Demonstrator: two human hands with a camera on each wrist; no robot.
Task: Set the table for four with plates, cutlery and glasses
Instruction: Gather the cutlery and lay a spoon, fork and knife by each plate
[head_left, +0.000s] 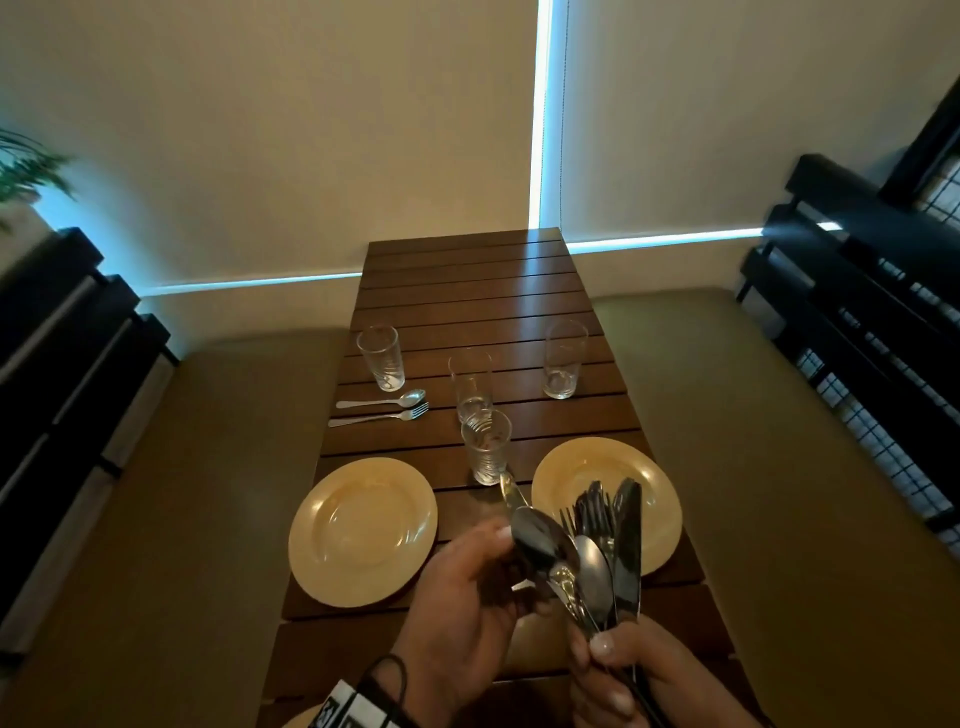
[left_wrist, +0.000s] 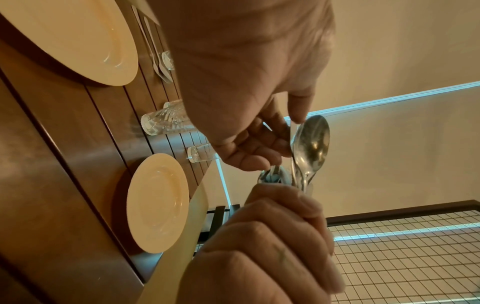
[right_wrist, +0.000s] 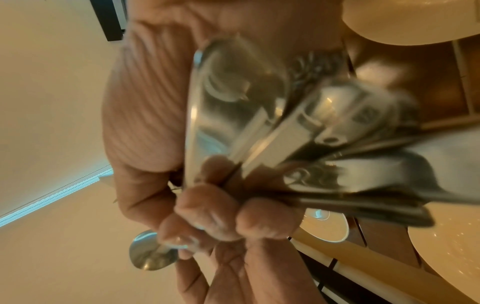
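Right hand (head_left: 649, 670) clamped round the handles of a fanned cutlery bunch (head_left: 602, 551), held up over the table's near end, just in front of the right plate (head_left: 660, 499). Left hand (head_left: 462, 597) curled, fingertips pinching a spoon (head_left: 540, 540) out of that bunch. Only one spoon-and-fork pair (head_left: 384, 408) laid so far, at the left edge. Risky bit: tugging one piece from a tangled fan, probably dragging a knife loose and clattering onto the plate or the glass (head_left: 485, 447) close by.
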